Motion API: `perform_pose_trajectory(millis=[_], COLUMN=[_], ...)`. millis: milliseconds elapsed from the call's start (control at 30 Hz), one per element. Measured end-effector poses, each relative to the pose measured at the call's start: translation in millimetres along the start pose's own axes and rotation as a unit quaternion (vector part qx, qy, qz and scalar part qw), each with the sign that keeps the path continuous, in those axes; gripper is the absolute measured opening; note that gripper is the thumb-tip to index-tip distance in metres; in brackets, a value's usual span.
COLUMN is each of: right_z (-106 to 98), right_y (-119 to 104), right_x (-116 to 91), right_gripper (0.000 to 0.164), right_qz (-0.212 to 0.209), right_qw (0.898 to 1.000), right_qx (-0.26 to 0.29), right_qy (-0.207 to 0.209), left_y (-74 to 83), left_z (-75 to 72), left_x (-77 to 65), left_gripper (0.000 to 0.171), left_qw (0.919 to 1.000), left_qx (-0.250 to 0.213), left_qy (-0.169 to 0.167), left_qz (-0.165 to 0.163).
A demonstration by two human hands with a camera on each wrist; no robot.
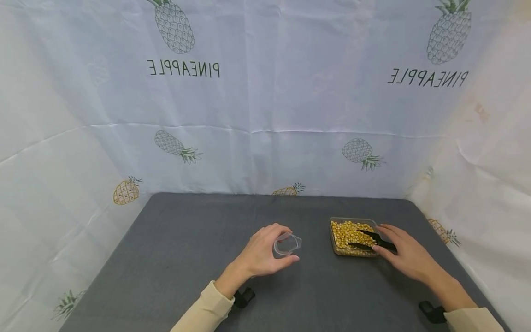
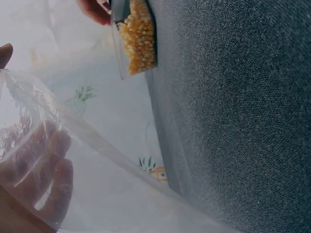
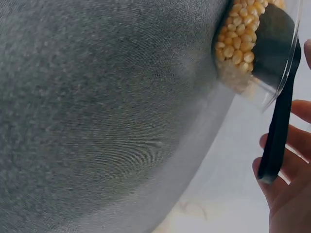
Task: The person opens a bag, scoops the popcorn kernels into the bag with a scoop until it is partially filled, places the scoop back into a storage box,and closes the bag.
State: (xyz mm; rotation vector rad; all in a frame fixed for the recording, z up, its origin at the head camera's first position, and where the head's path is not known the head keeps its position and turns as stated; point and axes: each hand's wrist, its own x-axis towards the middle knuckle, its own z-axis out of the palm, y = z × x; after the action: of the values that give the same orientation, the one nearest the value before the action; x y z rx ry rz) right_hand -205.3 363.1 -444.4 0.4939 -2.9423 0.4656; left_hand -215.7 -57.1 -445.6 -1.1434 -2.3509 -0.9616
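Observation:
In the head view my left hand (image 1: 265, 252) holds a clear, thin plastic bag (image 1: 287, 244) by its opened mouth, thumb and fingers curved around the rim. Up close in the left wrist view, crinkled film of the bag (image 2: 112, 170) spreads across, and several fingers show through it. My right hand (image 1: 408, 253) grips the handle of a black scoop (image 1: 386, 243). The scoop's blade is down among yellow corn kernels (image 1: 346, 233) in a clear rectangular container (image 1: 340, 252). The right wrist view shows the dark blade through the container wall, with the handle (image 3: 278, 136) against the fingers.
A dark grey cloth-covered table (image 1: 178, 258) lies beneath both hands. White curtain (image 1: 265, 101) printed with pineapples hangs behind it and along both sides. The container stands toward the table's right edge, to the right of the bag.

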Motion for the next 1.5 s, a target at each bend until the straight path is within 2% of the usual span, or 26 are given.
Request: perform_pose_trajectory(millis=[133, 300, 500, 700, 967, 1267, 1500], right_z=[2.9, 5.4, 6.2, 5.7, 3.3, 1.7, -4.6], right_y=[3.9, 7.5, 9.6, 10.0, 10.3, 7.5, 6.1], right_x=[-1.8, -5.9, -9.1, -10.6, -11.2, -10.6, -10.7], right_gripper=[0.068, 0.061, 0.053, 0.048, 0.043, 0.035, 0.032], right_qz=[0.024, 0.031, 0.025, 0.037, 0.063, 0.066, 0.065], right_qw=[0.999, 0.995, 0.993, 0.990, 0.988, 0.989, 0.991], right_qx=[0.043, 0.097, 0.113, 0.133, 0.140, 0.132, 0.112], right_qy=[-0.013, -0.011, 0.000, 0.011, 0.007, 0.011, 0.029], left_y=[0.4, 1.3, 1.2, 0.6, 0.3, 1.6, 2.0], left_z=[0.3, 0.2, 0.3, 1.4, 2.4, 0.8, 1.5], left_x=[-0.1, -0.1, 0.0, -0.2, -1.3, -0.8, -0.6], left_gripper=[0.050, 0.050, 0.048, 0.047, 0.046, 0.046, 0.046], left_qw=[1.0000, 0.9999, 0.9999, 0.9998, 0.9996, 0.9994, 0.9996], left_qx=[-0.002, -0.004, -0.005, -0.008, -0.015, -0.023, -0.014], left_qy=[-0.002, -0.010, -0.011, -0.014, -0.018, -0.022, -0.019], left_qz=[-0.001, -0.007, -0.005, -0.009, -0.016, -0.016, -0.016])
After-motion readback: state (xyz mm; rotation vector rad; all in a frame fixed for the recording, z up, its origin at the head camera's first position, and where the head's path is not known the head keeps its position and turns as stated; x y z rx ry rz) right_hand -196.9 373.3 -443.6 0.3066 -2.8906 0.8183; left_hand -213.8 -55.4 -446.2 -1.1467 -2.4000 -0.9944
